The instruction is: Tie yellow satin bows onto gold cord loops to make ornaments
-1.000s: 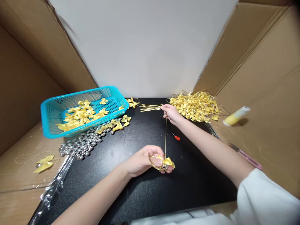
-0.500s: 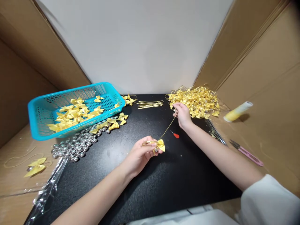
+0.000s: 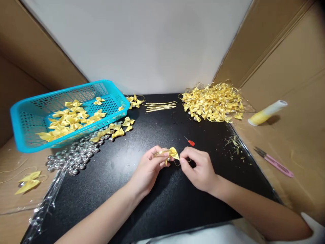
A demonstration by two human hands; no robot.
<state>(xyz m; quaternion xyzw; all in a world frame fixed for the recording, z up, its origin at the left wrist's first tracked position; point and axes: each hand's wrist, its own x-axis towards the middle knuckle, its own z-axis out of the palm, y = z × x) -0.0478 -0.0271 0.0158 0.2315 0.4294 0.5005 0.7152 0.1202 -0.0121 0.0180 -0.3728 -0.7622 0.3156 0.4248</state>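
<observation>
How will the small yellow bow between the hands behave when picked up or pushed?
Probably very light and floppy: the bow is thin ribbon, pinched by the left hand with fingertips alone. Likely to slide rather than roll, since similar bows lie flat by the basket. The thin cord the right hand pinches may drag it along.

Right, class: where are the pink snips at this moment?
In the head view, the pink snips lie on the cardboard at the right, just off the black mat, nearer the person than the yellow spool.
</observation>
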